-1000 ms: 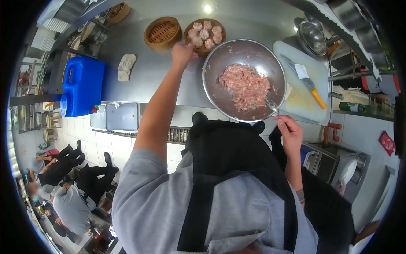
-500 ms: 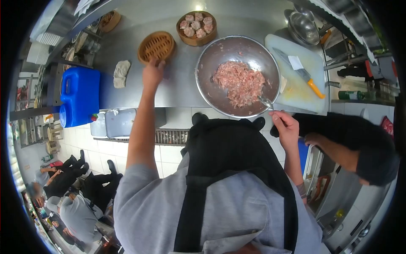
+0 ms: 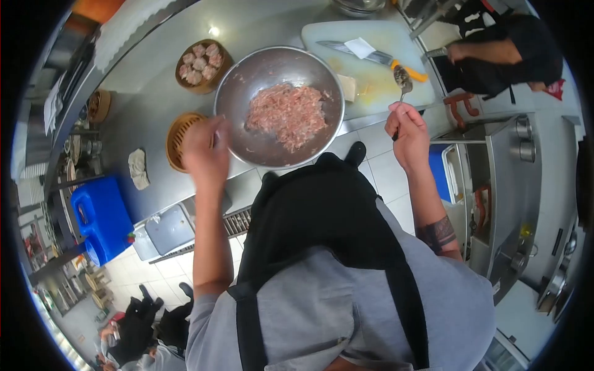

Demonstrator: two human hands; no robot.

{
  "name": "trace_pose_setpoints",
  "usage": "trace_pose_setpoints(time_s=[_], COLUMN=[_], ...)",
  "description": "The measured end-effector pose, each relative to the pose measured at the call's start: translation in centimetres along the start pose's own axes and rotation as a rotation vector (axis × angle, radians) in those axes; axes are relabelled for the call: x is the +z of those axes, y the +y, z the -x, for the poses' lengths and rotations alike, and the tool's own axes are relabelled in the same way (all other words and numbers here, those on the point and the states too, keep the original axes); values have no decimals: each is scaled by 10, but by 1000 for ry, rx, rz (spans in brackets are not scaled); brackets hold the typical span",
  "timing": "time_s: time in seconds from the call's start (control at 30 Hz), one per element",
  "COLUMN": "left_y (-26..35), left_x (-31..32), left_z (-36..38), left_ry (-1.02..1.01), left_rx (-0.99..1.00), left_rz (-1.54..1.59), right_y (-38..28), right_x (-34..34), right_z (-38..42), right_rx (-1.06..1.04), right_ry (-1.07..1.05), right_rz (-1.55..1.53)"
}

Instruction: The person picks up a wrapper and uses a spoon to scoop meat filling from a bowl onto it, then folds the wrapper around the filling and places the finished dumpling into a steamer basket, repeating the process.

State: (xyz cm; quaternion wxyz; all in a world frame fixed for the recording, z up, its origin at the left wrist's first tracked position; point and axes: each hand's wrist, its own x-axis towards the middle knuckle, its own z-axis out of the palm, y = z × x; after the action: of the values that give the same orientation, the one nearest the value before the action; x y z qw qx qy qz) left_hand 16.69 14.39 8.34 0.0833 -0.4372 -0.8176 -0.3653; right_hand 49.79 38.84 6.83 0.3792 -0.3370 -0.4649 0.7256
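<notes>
Dumplings [image 3: 199,63] filled one steamer basket [image 3: 218,76] at upper left; much minced filling [image 3: 286,114] remained. Right hand [image 3: 406,131] gripped a loaded spoon [image 3: 403,80]; left hand [image 3: 204,151], blurred, grip unclear, hovered over an empty basket [image 3: 176,133].

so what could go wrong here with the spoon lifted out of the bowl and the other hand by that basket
The spoon in the right hand is loaded and held over the cutting board, outside the metal bowl, so filling might drop there. The left hand looks motion-blurred at the empty steamer basket, which sits near the counter edge and could get nudged off. The knife lies close to the spoon's path.
</notes>
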Motion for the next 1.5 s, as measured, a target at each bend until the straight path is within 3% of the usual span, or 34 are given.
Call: trace_pose_setpoints(time_s=[0.1,0.2,0.27,0.3,0.37,0.57,0.87,1.3,1.4,1.5], left_y=[89,145,162,163,165,160,158,165,154,158], left_x=[59,145,190,207,232,241,242,235,243,247], left_z=[-41,-72,-85,-88,-89,-102,-114,-116,-112,-115], left_ry=[-198,-476,-765,-766,-966,-1063,-1169,-1194,-1078,-1175], left_rx=[472,703,714,726,711,723,788,776,796,812], left_rz=[190,143,-165,-170,-370,-221,-232,-291,-103,-231], right_y=[-9,-10,-11,-9,-3,6,1,6,6,6], right_x=[-10,-19,-26,-31,-41,-59,-64,-57,-57,-56], right_z=[2,12,23,30,42,62,55,57,58,61], right_rx=[-30,-41,-53,-69,-90,-101,-82,-62,-57,-57], right_ry=[45,88,108,113,132,163,155,147,149,147], right_rz=[-88,-116,-111,-81,-59,15,17,26,15,12])
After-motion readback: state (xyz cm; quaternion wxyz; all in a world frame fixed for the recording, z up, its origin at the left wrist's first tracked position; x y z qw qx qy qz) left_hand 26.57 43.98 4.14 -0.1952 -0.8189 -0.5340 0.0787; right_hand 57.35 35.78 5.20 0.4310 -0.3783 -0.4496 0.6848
